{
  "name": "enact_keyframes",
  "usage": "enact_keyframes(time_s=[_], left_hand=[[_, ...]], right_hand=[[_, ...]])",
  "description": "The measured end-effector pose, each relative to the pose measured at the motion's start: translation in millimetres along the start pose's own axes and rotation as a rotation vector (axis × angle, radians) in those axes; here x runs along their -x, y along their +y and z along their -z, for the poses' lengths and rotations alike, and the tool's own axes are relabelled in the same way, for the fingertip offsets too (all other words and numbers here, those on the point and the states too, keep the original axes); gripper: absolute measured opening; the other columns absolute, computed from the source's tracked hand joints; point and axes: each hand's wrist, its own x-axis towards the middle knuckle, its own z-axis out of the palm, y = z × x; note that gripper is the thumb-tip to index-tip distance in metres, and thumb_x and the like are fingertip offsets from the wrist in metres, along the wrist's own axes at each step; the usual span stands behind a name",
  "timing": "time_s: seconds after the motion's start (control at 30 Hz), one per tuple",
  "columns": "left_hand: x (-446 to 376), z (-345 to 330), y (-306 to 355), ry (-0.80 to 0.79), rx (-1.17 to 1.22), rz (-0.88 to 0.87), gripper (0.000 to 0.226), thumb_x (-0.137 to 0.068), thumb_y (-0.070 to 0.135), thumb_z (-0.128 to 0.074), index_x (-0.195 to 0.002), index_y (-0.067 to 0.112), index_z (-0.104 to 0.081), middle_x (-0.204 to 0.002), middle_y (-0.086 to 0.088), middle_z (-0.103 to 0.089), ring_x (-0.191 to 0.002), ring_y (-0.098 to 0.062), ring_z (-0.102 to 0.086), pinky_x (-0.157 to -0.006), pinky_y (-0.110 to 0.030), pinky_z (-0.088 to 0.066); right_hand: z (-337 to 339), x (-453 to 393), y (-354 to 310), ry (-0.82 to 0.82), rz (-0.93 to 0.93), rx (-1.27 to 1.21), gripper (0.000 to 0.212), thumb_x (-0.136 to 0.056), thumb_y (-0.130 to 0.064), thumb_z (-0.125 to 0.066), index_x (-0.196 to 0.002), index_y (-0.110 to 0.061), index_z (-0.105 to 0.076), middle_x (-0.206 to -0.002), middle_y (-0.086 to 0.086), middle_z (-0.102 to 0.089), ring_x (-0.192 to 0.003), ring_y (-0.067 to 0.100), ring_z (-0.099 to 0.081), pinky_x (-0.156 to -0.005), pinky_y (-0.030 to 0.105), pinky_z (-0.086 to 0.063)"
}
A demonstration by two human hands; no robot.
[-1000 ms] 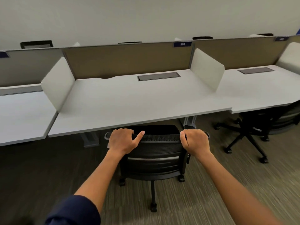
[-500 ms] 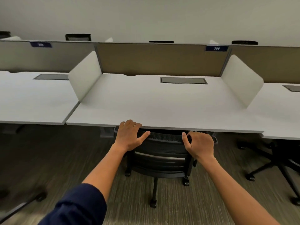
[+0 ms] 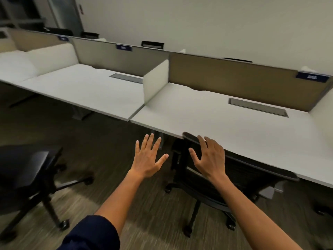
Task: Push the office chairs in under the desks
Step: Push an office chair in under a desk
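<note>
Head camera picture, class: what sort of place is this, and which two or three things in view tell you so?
Most likely an open-plan office. A row of white desks runs along a shared partition screen, each bay carries a small blue number plate, and wheeled office chairs stand on the carpeted floor.

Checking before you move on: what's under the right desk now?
A black chair sits under the desk, backrest top against its front edge. Its base and casters show below. The seat is hidden by the backrest and desktop.
</note>
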Motion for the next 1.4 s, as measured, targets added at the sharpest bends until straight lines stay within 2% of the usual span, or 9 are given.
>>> enact_keyframes(time_s=[0.07, 0.1, 0.17, 0.2, 0.3, 0.43, 0.77, 1.17, 1.4], left_hand=[[53, 26, -61, 0.035, -0.035, 0.103, 0.08, -0.098, 0.069, -0.024, -0.162, 0.027, -0.004, -0.171, -0.006, 0.008, -0.156, -0.023, 0.016, -0.126, -0.056, 0.007], [53, 26, -63, 0.04, -0.022, 0.115, 0.079, -0.098, 0.069, -0.025, -0.162, 0.026, -0.006, -0.171, -0.006, 0.007, -0.156, -0.024, 0.015, -0.126, -0.056, 0.006], [112, 54, -126, 0.076, -0.037, 0.204, 0.079, -0.098, 0.068, -0.026, -0.162, 0.026, -0.008, -0.171, -0.007, 0.004, -0.157, -0.024, 0.012, -0.126, -0.057, 0.003], [114, 54, -127, 0.08, -0.025, 0.214, 0.079, -0.098, 0.068, -0.027, -0.162, 0.026, -0.01, -0.171, -0.007, 0.003, -0.157, -0.025, 0.011, -0.126, -0.057, 0.003], [165, 77, -180, 0.104, -0.045, 0.282, 0.079, -0.098, 0.069, -0.026, -0.162, 0.026, -0.01, -0.171, -0.007, 0.001, -0.158, -0.025, 0.009, -0.126, -0.058, 0.001], [257, 114, -271, 0.136, -0.086, 0.396, 0.081, -0.095, 0.071, -0.023, -0.162, 0.026, -0.011, -0.171, -0.008, -0.001, -0.158, -0.026, 0.007, -0.125, -0.057, 0.001], [400, 174, -395, 0.264, -0.077, 0.594, 0.078, -0.099, 0.065, -0.033, -0.162, 0.025, -0.013, -0.171, -0.008, -0.002, -0.158, -0.027, 0.007, -0.125, -0.058, 0.001], [494, 236, -568, 0.291, -0.155, 0.758, 0.08, -0.097, 0.067, -0.028, -0.162, 0.025, -0.009, -0.171, -0.008, 0.0, -0.157, -0.026, 0.009, -0.125, -0.056, 0.004], [489, 287, -695, 0.25, -0.209, 0.722, 0.08, -0.097, 0.066, -0.029, -0.162, 0.024, -0.013, -0.171, -0.008, -0.003, -0.158, -0.026, 0.005, -0.126, -0.057, 0.001]], right_hand=[[-6, 6, -72, -0.013, 0.089, -0.018, 0.08, -0.093, -0.074, -0.02, -0.155, -0.025, -0.031, -0.154, 0.01, -0.041, -0.141, 0.03, -0.04, -0.113, 0.054, -0.036], [-4, 7, -73, -0.035, 0.075, -0.035, 0.082, -0.092, -0.075, -0.019, -0.156, -0.026, -0.03, -0.157, 0.01, -0.037, -0.144, 0.031, -0.037, -0.115, 0.056, -0.034], [-9, 26, -152, -0.045, 0.155, -0.05, 0.084, -0.091, -0.077, -0.017, -0.157, -0.026, -0.028, -0.16, 0.011, -0.032, -0.147, 0.032, -0.032, -0.118, 0.059, -0.03], [-11, 28, -152, -0.067, 0.146, -0.055, 0.085, -0.09, -0.077, -0.017, -0.158, -0.027, -0.026, -0.162, 0.011, -0.03, -0.148, 0.032, -0.031, -0.118, 0.059, -0.029], [-14, 49, -218, -0.074, 0.19, -0.087, 0.087, -0.089, -0.079, -0.016, -0.159, -0.028, -0.023, -0.164, 0.012, -0.026, -0.15, 0.033, -0.028, -0.119, 0.059, -0.026], [-19, 87, -336, -0.084, 0.299, -0.143, 0.086, -0.089, -0.079, -0.017, -0.159, -0.03, -0.022, -0.165, 0.01, -0.024, -0.15, 0.033, -0.027, -0.12, 0.059, -0.025], [-32, 132, -532, -0.128, 0.559, -0.193, 0.08, -0.094, -0.076, -0.025, -0.161, -0.032, -0.015, -0.167, 0.011, -0.019, -0.153, 0.034, -0.022, -0.121, 0.059, -0.023], [-76, 141, -764, -0.152, 0.738, -0.321, 0.081, -0.093, -0.077, -0.021, -0.16, -0.032, -0.017, -0.167, 0.01, -0.022, -0.152, 0.034, -0.025, -0.12, 0.06, -0.026], [-116, 115, -881, -0.149, 0.663, -0.443, 0.081, -0.092, -0.077, -0.024, -0.159, -0.032, -0.02, -0.166, 0.01, -0.024, -0.151, 0.034, -0.026, -0.118, 0.061, -0.026]])
